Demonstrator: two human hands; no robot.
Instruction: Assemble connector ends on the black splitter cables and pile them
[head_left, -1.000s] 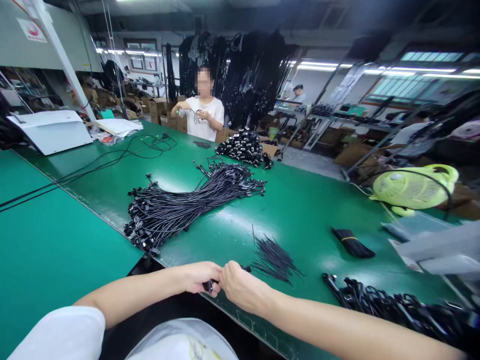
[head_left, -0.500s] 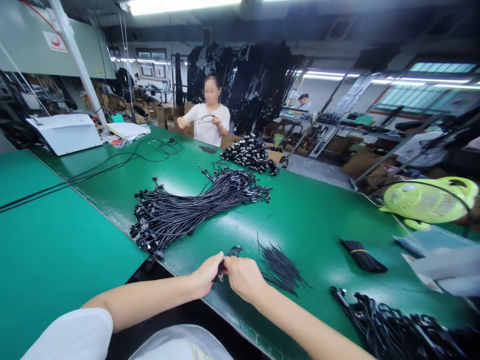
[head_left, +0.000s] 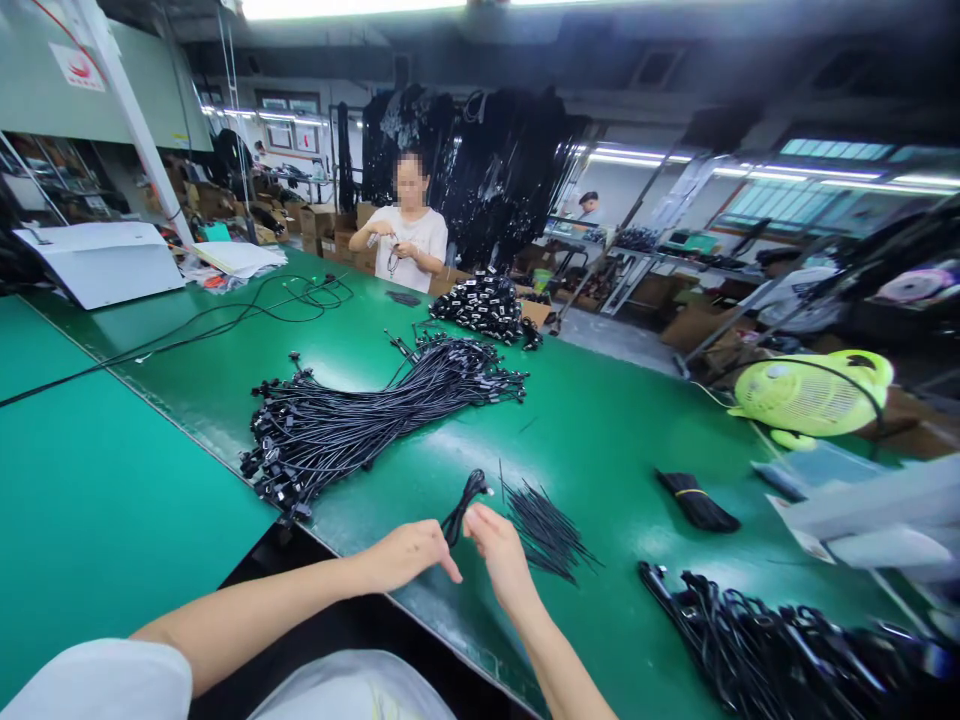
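Note:
A folded black cable [head_left: 471, 492] stands up from between my hands, a small light connector near its top. My left hand [head_left: 411, 556] is closed around the lower part of this bundle, with the thumb pointing right. Close on the right, my right hand [head_left: 493, 548] has its fingertips pinched together beside the cable; what they hold, if anything, is too small to make out. Just beyond the right hand lies a loose pile of thin black ties [head_left: 549, 530]. A large sheaf of black cables [head_left: 375, 415] with connectors at both ends lies ahead.
Folded cables [head_left: 772, 640] are heaped at the lower right, near a banded black bundle [head_left: 697, 500]. A yellow-green fan [head_left: 810, 392] stands at the right edge. Across the green table [head_left: 600, 420], a co-worker [head_left: 409, 235] handles a cable behind a connector pile [head_left: 480, 308].
My right hand has pulled back slightly from my left and turned more upright. The folded cable now shows higher above my hands. The view has shifted a little to the right.

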